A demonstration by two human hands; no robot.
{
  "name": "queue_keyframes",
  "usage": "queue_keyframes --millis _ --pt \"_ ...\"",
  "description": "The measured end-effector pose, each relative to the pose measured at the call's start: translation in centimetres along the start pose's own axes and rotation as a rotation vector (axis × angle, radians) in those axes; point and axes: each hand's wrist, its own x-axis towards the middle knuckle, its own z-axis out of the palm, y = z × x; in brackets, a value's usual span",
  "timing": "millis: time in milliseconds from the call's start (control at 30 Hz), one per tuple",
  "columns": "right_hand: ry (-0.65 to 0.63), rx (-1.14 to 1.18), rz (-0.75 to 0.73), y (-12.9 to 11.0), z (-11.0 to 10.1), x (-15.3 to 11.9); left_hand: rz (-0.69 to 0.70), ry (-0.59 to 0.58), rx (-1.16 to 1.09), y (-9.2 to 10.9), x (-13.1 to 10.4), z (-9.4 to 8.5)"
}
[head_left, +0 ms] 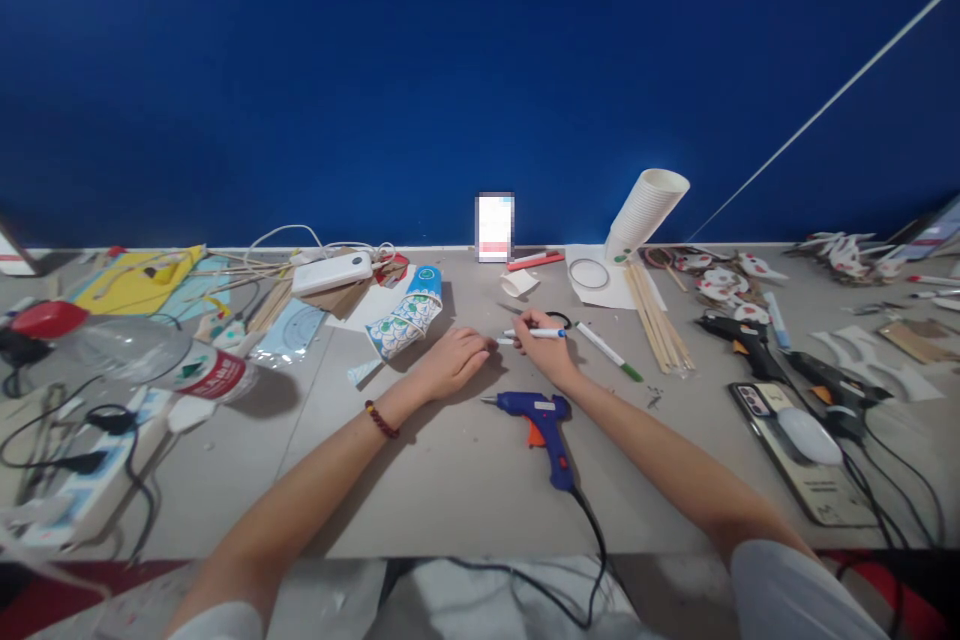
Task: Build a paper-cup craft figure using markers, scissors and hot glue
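My right hand (544, 348) is closed around a marker pen (551, 333) with a white barrel and a blue end. Its tip points left, toward a small white piece (505, 341) on the table. My left hand (452, 360) lies palm down with its fingers stretched toward that piece; whether they touch it I cannot tell. Scissors (556, 318) with a dark handle lie partly hidden behind my right hand. Beside it rests a green-tipped marker (609, 350). A blue hot glue gun (538, 407) lies nearer to me. Patterned paper cups (405, 315), joined end to end, lie beyond my left hand.
A stack of white paper cups (646, 210) leans at the back, near wooden sticks (658, 320). A phone (802, 460) and black glue guns (836, 390) lie right. At left are a plastic bottle (150, 350) and a power strip (112, 480). A cable (596, 530) crosses the front edge.
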Motion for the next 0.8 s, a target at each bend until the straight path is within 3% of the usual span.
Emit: queue_keyframes --millis 600,800 --pt "-0.031 -0.030 0.016 -0.43 -0.04 -0.03 0.073 0.010 0.133 -0.42 0.12 0.51" --pt "-0.027 -0.069 -0.004 -0.59 -0.19 -0.09 0.070 -0.055 0.219 -0.09 0.40 0.25"
